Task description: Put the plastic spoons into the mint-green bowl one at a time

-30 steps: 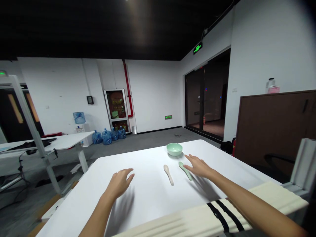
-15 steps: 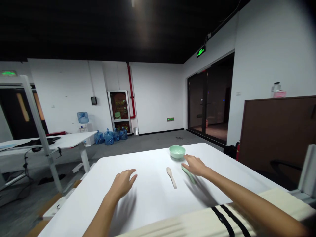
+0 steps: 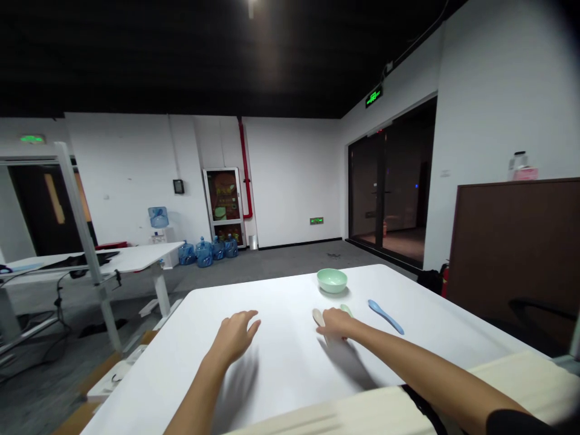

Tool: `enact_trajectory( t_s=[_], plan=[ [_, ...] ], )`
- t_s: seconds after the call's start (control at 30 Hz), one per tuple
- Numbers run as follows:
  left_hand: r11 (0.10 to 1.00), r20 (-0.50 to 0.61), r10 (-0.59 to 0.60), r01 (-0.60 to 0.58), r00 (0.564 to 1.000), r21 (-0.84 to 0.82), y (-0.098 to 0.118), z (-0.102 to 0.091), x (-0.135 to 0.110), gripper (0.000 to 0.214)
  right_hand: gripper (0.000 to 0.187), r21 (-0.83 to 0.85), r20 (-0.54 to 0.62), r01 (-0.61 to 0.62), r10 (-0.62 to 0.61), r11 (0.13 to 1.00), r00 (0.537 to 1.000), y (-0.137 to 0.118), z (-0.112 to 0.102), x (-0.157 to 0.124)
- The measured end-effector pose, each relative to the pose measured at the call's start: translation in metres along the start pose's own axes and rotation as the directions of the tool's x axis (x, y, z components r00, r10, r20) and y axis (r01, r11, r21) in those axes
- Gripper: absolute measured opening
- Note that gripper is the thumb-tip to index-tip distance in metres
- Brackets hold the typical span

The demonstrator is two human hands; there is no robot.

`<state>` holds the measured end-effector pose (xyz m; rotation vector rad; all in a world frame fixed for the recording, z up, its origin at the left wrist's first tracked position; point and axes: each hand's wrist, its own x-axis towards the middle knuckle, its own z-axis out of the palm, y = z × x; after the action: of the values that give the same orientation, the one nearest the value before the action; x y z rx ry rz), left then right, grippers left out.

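My right hand (image 3: 338, 322) reaches over the middle of the table, its fingers closed around the handle of a beige spoon (image 3: 318, 316). The spoon's bowl end shows beyond the fingers, and most of its handle is hidden. Just behind this hand, a green spoon (image 3: 347, 310) is mostly covered. A blue spoon (image 3: 386, 317) lies farther right on the tabletop. Near the far edge stands a light green bowl (image 3: 332, 280). My left hand (image 3: 237, 337) hovers above the left part of the table with its fingers apart, holding nothing.
The white table (image 3: 281, 356) has a cream cloth (image 3: 344, 417) with dark stripes along its near edge. At the left stands another white table (image 3: 145, 257) with a metal post (image 3: 84, 223). A brown cabinet (image 3: 512, 241) is to the right.
My right hand has moved left and nearer, from above the green spoon to the beige one. The blue spoon now shows. My left hand stays nearly still; the view has shifted slightly.
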<state>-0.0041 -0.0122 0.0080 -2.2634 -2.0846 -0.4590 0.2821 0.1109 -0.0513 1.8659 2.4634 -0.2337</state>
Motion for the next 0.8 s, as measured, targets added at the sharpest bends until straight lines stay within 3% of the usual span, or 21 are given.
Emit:
enact_trajectory(
  t_s=[0.13, 0.23, 0.43, 0.6, 0.8],
  plan=[
    [1.000, -0.008, 0.001, -0.001, 1.000, -0.012, 0.000, 0.000, 0.000, 0.047, 0.030, 0.001, -0.003, 0.015, -0.015, 1.000, 1.000, 0.001, 0.015, 0.011],
    [1.000, -0.005, -0.003, 0.003, 1.000, -0.018, 0.000, 0.000, 0.000, 0.047, 0.022, 0.018, 0.007, 0.015, -0.015, 1.000, 1.000, 0.003, 0.013, 0.012],
    [1.000, -0.002, -0.005, 0.005, 1.000, -0.028, -0.002, 0.001, 0.003, 0.047, 0.023, 0.127, -0.046, 0.041, -0.036, 0.991, 0.998, 0.019, -0.028, 0.020],
    [0.999, 0.006, -0.010, 0.010, 1.000, -0.040, -0.002, 0.001, 0.006, 0.047, 0.023, 0.090, -0.261, -0.091, 0.111, 0.992, 0.959, 0.052, -0.067, 0.055],
    [0.999, 0.006, -0.012, 0.012, 1.000, -0.044, -0.002, 0.002, 0.008, 0.045, 0.035, 0.128, -0.286, -0.243, 0.270, 0.962, 0.919, 0.090, -0.071, 0.103]
  ],
)
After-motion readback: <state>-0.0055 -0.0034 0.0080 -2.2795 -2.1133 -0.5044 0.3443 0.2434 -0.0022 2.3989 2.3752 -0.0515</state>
